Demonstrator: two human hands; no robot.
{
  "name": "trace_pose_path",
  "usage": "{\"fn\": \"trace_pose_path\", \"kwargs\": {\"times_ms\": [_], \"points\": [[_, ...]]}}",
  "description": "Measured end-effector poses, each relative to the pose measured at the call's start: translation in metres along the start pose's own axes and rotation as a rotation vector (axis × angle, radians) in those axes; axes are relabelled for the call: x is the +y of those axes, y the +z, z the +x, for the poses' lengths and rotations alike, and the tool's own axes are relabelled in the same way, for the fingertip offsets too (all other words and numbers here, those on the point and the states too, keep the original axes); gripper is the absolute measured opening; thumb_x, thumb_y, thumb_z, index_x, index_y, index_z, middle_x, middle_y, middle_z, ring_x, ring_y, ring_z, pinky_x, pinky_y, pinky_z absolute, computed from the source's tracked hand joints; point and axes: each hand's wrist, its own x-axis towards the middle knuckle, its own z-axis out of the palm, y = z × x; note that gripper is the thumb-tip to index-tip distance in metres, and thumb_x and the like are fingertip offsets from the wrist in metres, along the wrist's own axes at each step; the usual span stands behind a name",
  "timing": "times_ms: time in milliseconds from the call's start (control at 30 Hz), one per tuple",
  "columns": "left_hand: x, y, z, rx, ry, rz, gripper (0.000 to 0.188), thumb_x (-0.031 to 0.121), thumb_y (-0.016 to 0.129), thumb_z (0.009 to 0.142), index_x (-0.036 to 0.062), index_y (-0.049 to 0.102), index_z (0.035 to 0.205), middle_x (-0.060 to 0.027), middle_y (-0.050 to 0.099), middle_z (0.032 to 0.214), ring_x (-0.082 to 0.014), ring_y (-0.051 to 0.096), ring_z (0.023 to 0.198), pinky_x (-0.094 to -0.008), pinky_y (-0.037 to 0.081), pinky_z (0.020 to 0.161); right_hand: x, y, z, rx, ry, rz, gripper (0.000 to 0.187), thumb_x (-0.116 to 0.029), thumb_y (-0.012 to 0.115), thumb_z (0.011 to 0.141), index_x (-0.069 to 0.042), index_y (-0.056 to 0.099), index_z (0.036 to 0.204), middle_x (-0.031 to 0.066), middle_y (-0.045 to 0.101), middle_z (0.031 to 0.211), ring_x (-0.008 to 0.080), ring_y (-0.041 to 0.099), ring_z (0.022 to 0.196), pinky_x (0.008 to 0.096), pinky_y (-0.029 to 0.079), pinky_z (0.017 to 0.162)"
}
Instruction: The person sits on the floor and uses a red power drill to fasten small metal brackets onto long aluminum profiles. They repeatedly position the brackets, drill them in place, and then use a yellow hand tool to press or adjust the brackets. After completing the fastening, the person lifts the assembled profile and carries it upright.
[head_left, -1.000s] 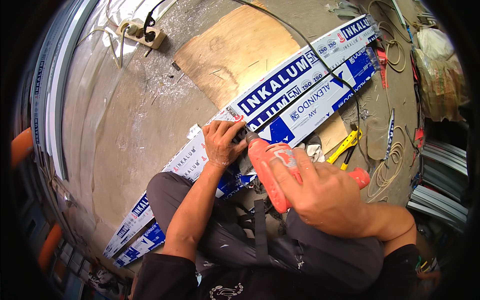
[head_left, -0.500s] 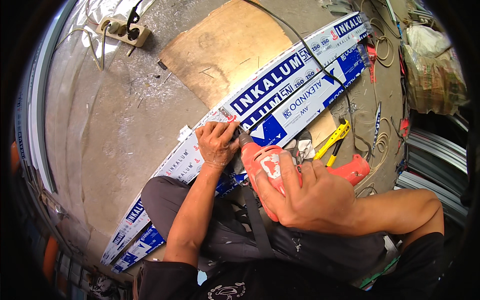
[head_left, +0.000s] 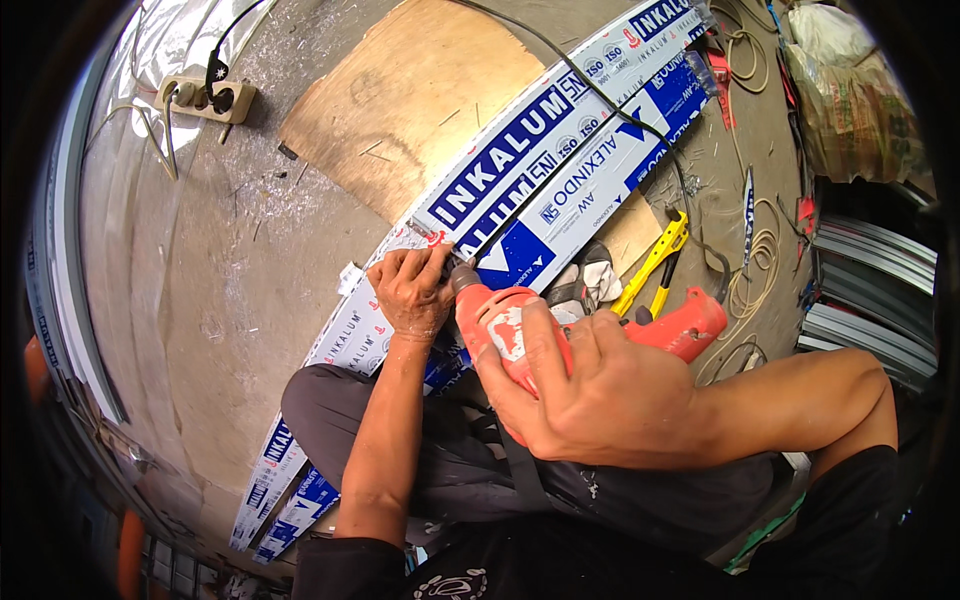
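A red power drill (head_left: 495,325) with a worn white patch is in my right hand (head_left: 610,400), whose fingers wrap round its body. Its chuck (head_left: 464,277) points up and left at the edge of a long aluminium profile (head_left: 480,185) covered in blue-and-white film. My left hand (head_left: 410,290) grips this profile with bent fingers, right beside the chuck. The drill's tip is hidden by the fingers and chuck. A second film-wrapped profile (head_left: 575,210) lies alongside, nearer to me. Both run diagonally across my folded legs. A small metal piece (head_left: 418,231) rests just past my left fingertips.
A plywood board (head_left: 400,110) lies beyond the profiles. A power strip (head_left: 225,103) sits at the far left. The black cable (head_left: 630,118) crosses the profiles. Right of the drill are a yellow hand tool (head_left: 655,262), coiled cord (head_left: 765,255) and stacked metal profiles (head_left: 870,260).
The whole view has shifted a little, so most things appear further left. My hands, the drill and the profiles keep nearly the same places relative to each other.
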Motion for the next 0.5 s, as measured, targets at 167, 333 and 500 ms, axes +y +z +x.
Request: {"fn": "trace_pose_path", "kwargs": {"times_ms": [167,333,500], "points": [[-0.0008,-0.0007,-0.001,-0.021,0.003,0.027,0.038,0.039,0.09,0.073,0.0268,0.082,0.108,0.0069,0.07,0.088,-0.0178,0.064,0.091,-0.038,0.04,0.086,0.0011,0.0018,-0.0019,0.02,0.006,0.009,0.037,-0.025,0.062,0.097,-0.001,0.076,0.121,0.0434,0.069,0.101,0.037,0.072,0.072,0.0461,0.052,0.049],[-0.0006,0.0004,-0.0003,0.007,0.006,0.009,0.038,0.039,0.091,0.073,0.0265,0.083,0.108,0.007,0.071,0.088,-0.0174,0.064,0.09,-0.0379,0.041,0.085,0.0,0.0035,-0.0025,0.015,0.024,0.019,0.037,-0.024,0.061,0.098,-0.001,0.076,0.122,0.043,0.069,0.102,0.0369,0.072,0.07,0.0465,0.053,0.05],[0.0004,-0.0004,0.0,0.001,-0.005,-0.003,0.037,0.036,0.091,0.073,0.0259,0.083,0.107,0.0082,0.073,0.089,-0.0165,0.065,0.089,-0.0375,0.04,0.085,0.0,0.0043,-0.0039,0.024,0.024,-0.002,0.037,-0.023,0.061,0.097,-0.001,0.076,0.122,0.0429,0.069,0.102,0.0351,0.071,0.068,0.0451,0.052,0.05]]}}
